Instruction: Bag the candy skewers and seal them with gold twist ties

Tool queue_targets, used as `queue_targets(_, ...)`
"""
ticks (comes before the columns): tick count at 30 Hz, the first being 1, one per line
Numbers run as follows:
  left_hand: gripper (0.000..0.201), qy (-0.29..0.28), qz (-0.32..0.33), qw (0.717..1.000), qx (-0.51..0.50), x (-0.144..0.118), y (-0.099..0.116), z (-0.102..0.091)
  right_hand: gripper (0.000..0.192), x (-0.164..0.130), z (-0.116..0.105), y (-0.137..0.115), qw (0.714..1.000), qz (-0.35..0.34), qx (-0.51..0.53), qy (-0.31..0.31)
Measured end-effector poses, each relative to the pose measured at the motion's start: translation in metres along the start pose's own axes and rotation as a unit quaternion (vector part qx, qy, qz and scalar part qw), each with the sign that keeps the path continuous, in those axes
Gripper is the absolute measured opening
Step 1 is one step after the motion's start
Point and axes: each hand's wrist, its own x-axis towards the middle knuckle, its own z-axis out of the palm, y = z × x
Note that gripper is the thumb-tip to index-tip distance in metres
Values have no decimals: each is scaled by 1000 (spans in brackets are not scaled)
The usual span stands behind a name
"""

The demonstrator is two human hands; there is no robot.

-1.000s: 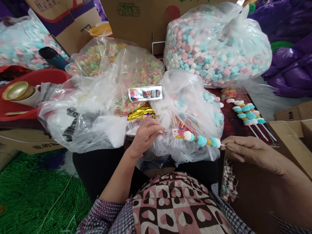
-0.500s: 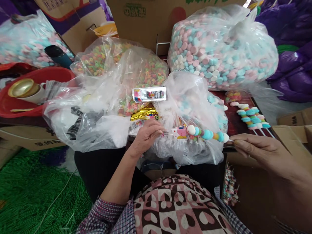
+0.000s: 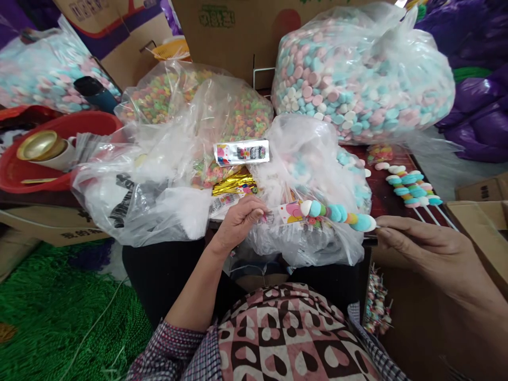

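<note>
My left hand [image 3: 243, 218] is closed in a pinch on the end of a clear, printed wrapper [image 3: 290, 212]. My right hand [image 3: 423, 246] pinches the white stick of a marshmallow skewer [image 3: 337, 214], threaded with blue and white marshmallows and small coloured gummy rings. The skewer's far end meets the wrapper's mouth; I cannot tell how deep it sits inside. Below both lies a plastic bag of marshmallows [image 3: 357, 180]. More printed wrappers [image 3: 227, 202] lie beside my left hand, near gold twist ties [image 3: 232, 182].
Finished-looking skewers [image 3: 413, 186] lie at the right. Behind stand a large marshmallow bag [image 3: 361, 79] and a bag of gummy rings [image 3: 166, 92]. A silver printed packet [image 3: 242, 152] rests on top. At left is a red basin [image 3: 85, 124]; an open carton [image 3: 416, 317] holds wrapped skewers lower right.
The skewer's far end and the wrapper have shifted slightly left and up, while its stick end has come down a little. My left hand keeps its pinch, almost in place.
</note>
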Motion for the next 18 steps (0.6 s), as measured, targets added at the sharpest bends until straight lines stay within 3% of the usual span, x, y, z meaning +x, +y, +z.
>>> queue_targets(12, 31, 5, -55, 998, -19, -2, -1, 2, 18, -1, 10, -4, 999, 16, -9, 39)
queue_targets(18, 31, -11, -52, 999, -8, -1, 1, 1, 17, -1, 10, -2, 999, -3, -13, 36)
